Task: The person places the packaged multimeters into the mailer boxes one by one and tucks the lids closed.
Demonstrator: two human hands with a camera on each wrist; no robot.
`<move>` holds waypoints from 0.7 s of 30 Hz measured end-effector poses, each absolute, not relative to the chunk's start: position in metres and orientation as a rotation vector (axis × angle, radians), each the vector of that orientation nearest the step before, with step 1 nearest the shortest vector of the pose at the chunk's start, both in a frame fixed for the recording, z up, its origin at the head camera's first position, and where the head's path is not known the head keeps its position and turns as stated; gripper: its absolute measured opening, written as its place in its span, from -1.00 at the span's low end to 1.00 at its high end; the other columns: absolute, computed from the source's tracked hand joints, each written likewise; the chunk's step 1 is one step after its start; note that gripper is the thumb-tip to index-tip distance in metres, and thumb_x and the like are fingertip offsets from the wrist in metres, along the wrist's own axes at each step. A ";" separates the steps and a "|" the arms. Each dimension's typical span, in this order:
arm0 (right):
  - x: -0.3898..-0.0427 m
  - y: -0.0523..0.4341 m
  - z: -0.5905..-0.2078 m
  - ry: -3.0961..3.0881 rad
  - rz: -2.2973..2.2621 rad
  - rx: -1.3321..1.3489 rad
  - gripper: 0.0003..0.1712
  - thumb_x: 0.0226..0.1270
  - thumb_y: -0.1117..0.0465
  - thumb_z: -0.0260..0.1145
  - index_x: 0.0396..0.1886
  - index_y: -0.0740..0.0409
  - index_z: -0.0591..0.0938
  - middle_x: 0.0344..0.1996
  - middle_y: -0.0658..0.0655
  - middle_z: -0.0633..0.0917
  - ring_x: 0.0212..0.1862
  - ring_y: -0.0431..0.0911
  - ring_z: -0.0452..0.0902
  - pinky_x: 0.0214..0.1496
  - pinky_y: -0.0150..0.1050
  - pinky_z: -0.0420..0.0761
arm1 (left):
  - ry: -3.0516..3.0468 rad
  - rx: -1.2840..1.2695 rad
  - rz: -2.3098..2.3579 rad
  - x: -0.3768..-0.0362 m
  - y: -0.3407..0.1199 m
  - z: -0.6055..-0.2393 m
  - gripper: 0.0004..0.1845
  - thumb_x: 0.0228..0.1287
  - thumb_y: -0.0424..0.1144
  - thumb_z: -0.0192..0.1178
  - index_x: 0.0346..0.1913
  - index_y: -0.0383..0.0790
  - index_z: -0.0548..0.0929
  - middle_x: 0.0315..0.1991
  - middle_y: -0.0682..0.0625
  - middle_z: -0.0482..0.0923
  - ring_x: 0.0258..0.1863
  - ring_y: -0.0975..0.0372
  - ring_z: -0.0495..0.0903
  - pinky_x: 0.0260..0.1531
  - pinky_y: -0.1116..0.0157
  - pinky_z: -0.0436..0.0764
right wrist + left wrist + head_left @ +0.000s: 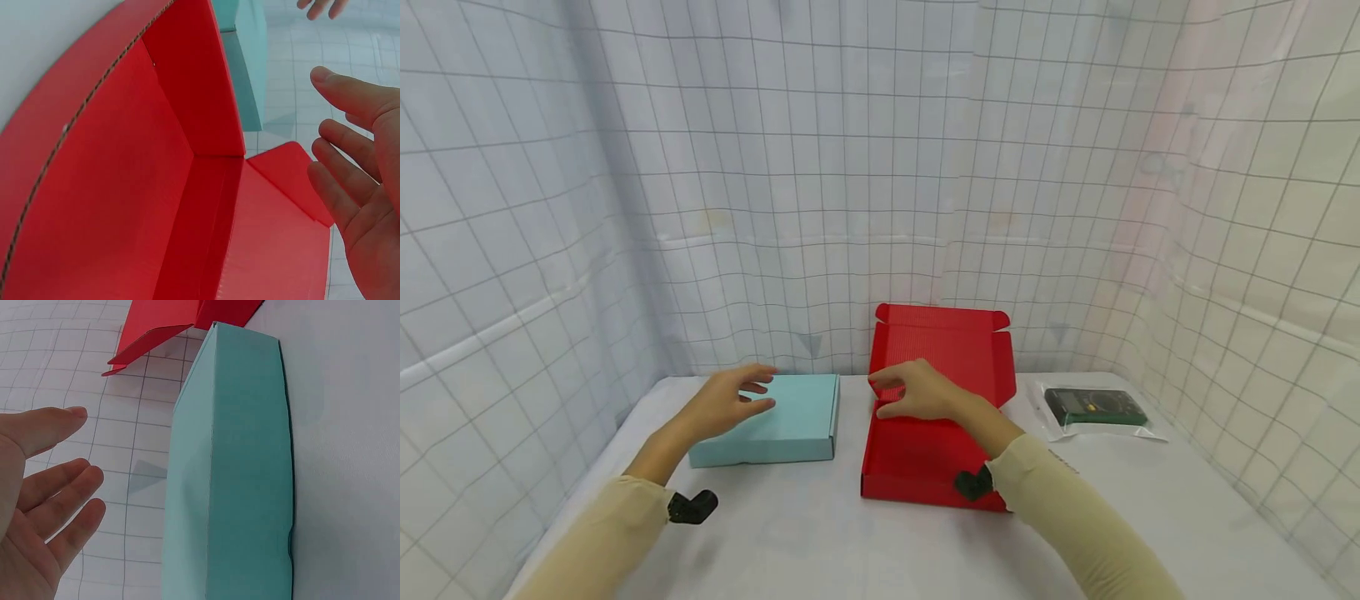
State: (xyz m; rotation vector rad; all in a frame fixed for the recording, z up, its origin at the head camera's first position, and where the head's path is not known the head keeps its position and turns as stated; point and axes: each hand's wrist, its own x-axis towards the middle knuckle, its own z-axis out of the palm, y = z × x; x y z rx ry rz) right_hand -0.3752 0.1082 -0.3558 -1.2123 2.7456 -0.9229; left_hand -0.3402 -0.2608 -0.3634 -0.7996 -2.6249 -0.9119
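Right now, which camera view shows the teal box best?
The head view: the whole closed teal box lies on the table, the left hand above it. The left wrist view shows only its long side close up, the end cut off. The right wrist view shows just a corner behind the red box.

Your head camera looks down over both boxes; each wrist camera sits close by its palm, both catching the blue box point(244, 475) and the red box point(125, 206).
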 end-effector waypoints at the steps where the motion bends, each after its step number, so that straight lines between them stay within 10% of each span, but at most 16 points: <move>1: -0.375 0.111 -0.355 2.749 -0.921 -1.206 -0.33 0.30 0.13 0.54 0.38 0.17 0.59 0.16 0.12 0.70 0.19 0.06 0.62 0.05 -0.27 0.67 | -2.624 -0.800 -0.928 -0.341 -0.259 -0.364 -0.50 0.37 -0.29 0.41 0.31 -0.36 0.58 0.15 -0.29 0.63 0.04 -0.11 0.69 -0.02 -0.02 0.71; 21: -0.376 0.153 -0.348 2.811 -0.920 -1.098 -0.28 0.28 0.13 0.56 0.39 0.22 0.57 0.16 0.19 0.70 0.15 0.02 0.66 0.07 -0.16 0.70 | -2.595 -0.901 -1.039 -0.349 -0.232 -0.366 -0.54 0.41 -0.30 0.37 0.28 -0.40 0.58 0.16 -0.28 0.63 0.04 -0.07 0.70 0.01 0.01 0.70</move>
